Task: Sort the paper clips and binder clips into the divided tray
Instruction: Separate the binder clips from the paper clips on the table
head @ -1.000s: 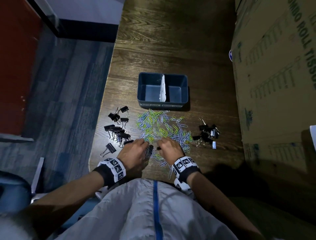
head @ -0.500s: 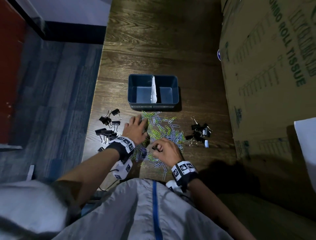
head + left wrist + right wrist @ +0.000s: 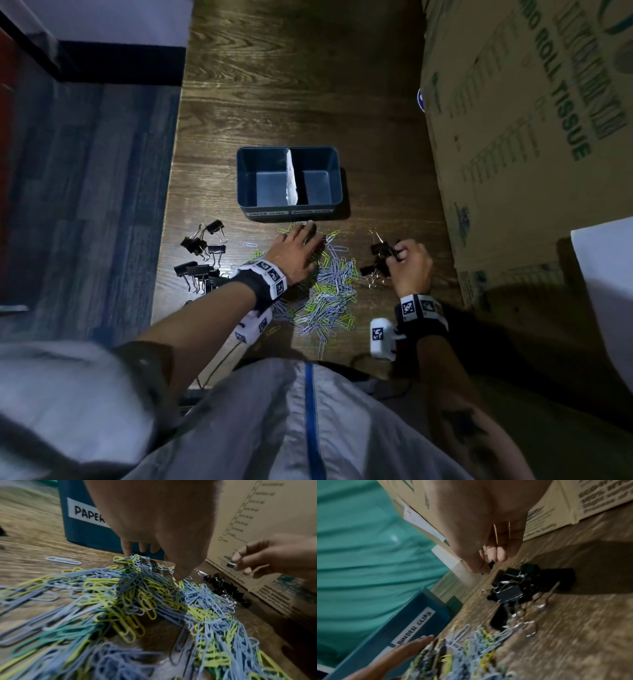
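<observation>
The left hand [image 3: 295, 254] lay flat with fingers spread over the far edge of the paper clip pile [image 3: 329, 291], fingertips [image 3: 126, 547] touching the clips just before the divided tray [image 3: 250, 171]; its grip was wide and held nothing. The right hand [image 3: 409, 263], at 3 o'clock from the pile, had its grip narrow, thumb and fingers pinching a small black binder clip [image 3: 491, 564] just above the right-hand heap of binder clips [image 3: 513, 591] on the bench [image 3: 274, 85]. A second group of binder clips [image 3: 202, 253] lay at 9 o'clock from the pile. The tray stood at 12 o'clock, both compartments showing bare floors, labelled PAPER CLIPS left and BINDER CLIPS right.
</observation>
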Tool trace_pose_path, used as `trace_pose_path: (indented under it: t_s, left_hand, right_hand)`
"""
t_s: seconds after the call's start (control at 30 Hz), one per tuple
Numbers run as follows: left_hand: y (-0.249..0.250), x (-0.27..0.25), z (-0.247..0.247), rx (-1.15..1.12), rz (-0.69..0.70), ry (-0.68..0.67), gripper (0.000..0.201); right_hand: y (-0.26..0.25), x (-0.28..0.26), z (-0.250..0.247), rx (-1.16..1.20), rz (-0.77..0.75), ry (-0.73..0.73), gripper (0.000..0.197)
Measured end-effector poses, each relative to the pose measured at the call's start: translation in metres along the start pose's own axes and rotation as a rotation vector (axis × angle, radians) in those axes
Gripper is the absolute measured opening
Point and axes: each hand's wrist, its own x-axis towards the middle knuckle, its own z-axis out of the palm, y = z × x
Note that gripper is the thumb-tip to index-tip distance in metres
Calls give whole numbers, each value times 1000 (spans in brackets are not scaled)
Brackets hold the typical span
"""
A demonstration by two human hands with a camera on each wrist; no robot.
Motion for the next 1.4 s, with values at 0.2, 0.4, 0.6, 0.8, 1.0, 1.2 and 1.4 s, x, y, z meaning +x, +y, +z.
trace_pose_path:
  t_s: [0.2, 0.4, 0.6, 0.8, 1.0, 1.2, 1.4]
  left_hand:
    - [10, 2, 5, 55, -23, -96, 79]
    - [19, -32, 19, 58, 92, -66, 81]
    - [22, -61, 25, -73, -32, 70, 71]
    - [1, -39, 12, -120, -117, 140, 67]
    - [10, 1, -4, -84, -71, 18, 69]
    - [23, -8, 13, -131, -103, -70, 68]
    - [19, -44, 24, -254, -70, 80, 61]
  right_hand:
    - [11, -13, 9, 11, -58, 34, 24]
    - [-10, -58, 48, -90, -347, -184, 49]
    - [-25, -79, 73, -250, -350, -496, 78]
    - [-29, -97, 71, -115, -521, -518, 68]
    - [-20, -86, 65, -24, -526, -268, 47]
    - [-39, -53, 59, -69, -276, -421, 63]
    - [-63, -21, 80, -229, -261, -553, 74]
